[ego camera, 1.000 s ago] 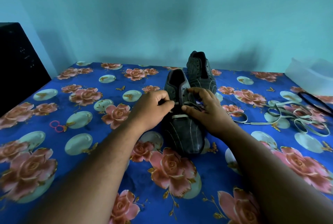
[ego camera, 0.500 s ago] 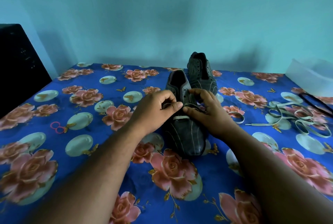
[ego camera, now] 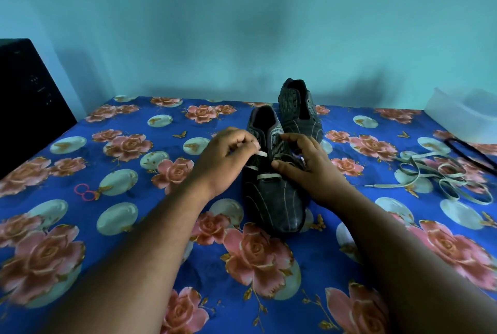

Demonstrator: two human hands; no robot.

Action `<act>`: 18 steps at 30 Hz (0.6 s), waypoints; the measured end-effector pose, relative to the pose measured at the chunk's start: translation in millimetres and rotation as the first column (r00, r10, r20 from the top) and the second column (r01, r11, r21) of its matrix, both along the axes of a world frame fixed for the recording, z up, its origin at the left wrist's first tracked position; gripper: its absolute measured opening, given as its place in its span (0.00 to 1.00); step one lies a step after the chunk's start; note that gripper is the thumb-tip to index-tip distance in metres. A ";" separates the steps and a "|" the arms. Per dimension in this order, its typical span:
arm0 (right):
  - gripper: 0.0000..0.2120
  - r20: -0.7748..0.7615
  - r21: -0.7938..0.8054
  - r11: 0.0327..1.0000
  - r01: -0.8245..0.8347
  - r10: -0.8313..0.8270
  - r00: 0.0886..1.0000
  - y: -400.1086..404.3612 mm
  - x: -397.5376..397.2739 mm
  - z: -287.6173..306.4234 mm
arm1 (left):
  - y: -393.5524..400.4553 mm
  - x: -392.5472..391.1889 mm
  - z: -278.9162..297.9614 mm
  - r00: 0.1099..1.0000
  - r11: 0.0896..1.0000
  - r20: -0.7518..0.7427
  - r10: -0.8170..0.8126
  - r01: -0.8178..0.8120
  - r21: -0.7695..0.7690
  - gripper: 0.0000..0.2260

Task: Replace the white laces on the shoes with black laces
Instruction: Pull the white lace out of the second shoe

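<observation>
Two dark striped shoes stand on the floral blue cloth. The near shoe (ego camera: 271, 193) points its toe at me and still carries a white lace (ego camera: 267, 176) through its lowest eyelets. My left hand (ego camera: 224, 161) pinches a white lace end over the shoe's left eyelets. Over the right eyelets, my right hand (ego camera: 309, 167) curls on the shoe's upper; what its fingertips hold is hidden. The far shoe (ego camera: 298, 110) has no lace. A loose white lace (ego camera: 441, 175) lies in coils at the right, and a black lace (ego camera: 468, 150) lies beyond it.
A black box (ego camera: 27, 99) stands at the left edge. A translucent plastic container (ego camera: 462, 118) sits at the far right. Small red rubber bands (ego camera: 86, 192) lie on the cloth (ego camera: 134, 199) at the left. A teal wall runs behind.
My left hand has drawn back to the left from the middle of the shoe, pulling a white lace end out with it. My right hand stays on the shoe's right side.
</observation>
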State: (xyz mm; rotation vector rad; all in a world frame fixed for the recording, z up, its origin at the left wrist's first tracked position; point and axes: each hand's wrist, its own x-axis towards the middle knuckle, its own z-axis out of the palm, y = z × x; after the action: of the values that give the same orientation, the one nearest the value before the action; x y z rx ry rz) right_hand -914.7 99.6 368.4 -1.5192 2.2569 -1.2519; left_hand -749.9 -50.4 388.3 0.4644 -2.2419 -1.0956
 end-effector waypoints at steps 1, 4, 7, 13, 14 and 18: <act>0.29 -0.001 -0.003 1.000 -0.001 0.001 1.000 -0.3 -0.5 -0.8 | 2.5 -1.2 0.0 0.998 0.999 -0.026 -0.049 0.049 -0.004 0.15; 0.29 -0.004 -0.008 1.000 0.000 0.000 1.000 -1.1 -0.9 -1.6 | 1.9 -3.1 -7.2 0.997 0.988 0.020 -0.068 0.071 -0.140 0.16; 0.30 0.006 -0.016 1.000 -0.002 0.002 1.000 -1.6 -0.3 -1.9 | -5.0 -4.2 -12.2 0.997 0.986 0.078 -0.013 0.025 -0.164 0.15; 0.28 0.013 -0.014 1.000 0.003 -0.003 1.000 -0.7 0.6 -0.1 | -18.3 5.2 -10.6 0.943 0.961 0.219 0.249 -0.213 -0.176 0.15; 0.29 0.012 -0.014 1.000 0.001 0.000 1.000 -0.5 0.8 0.1 | -22.2 8.9 -10.0 0.902 0.937 0.287 0.322 -0.261 -0.230 0.16; 0.29 0.018 -0.003 1.000 0.002 -0.002 1.000 -0.1 1.1 0.4 | -29.7 12.2 -13.4 0.836 0.923 0.406 0.368 -0.275 -0.270 0.14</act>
State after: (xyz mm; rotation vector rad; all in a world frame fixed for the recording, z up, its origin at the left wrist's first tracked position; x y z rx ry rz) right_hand -913.5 99.6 368.8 -1.5007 2.2472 -1.2644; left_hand -737.6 -80.1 374.9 1.0595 -2.5047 -0.6155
